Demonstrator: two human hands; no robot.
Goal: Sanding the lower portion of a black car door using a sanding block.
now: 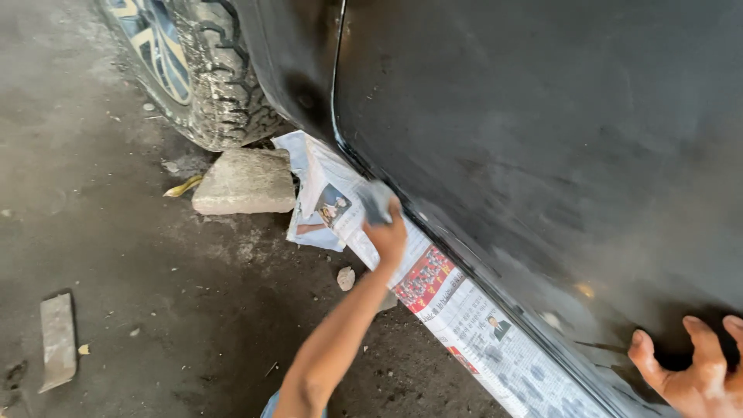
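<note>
1. A grey, dusty concrete floor point(155, 310) is carrying everything here, stained darker in patches.
2. A flat grey stone block point(246, 180) is lying on it; this is the landmark.
3. A car tyre point(220, 73) is standing just behind the block, touching or nearly touching its upper edge.
4. Newspaper sheets point(457, 310) are lying from the block's right side away to the lower right, along the bottom edge of the car body.
5. A yellowish scrap point(183, 186) is lying just left of the block.
6. A small pale stone point(346, 278) is sitting below and right of the block.
7. A narrow grey slab point(58, 340) is lying well apart, far below and left.
</note>
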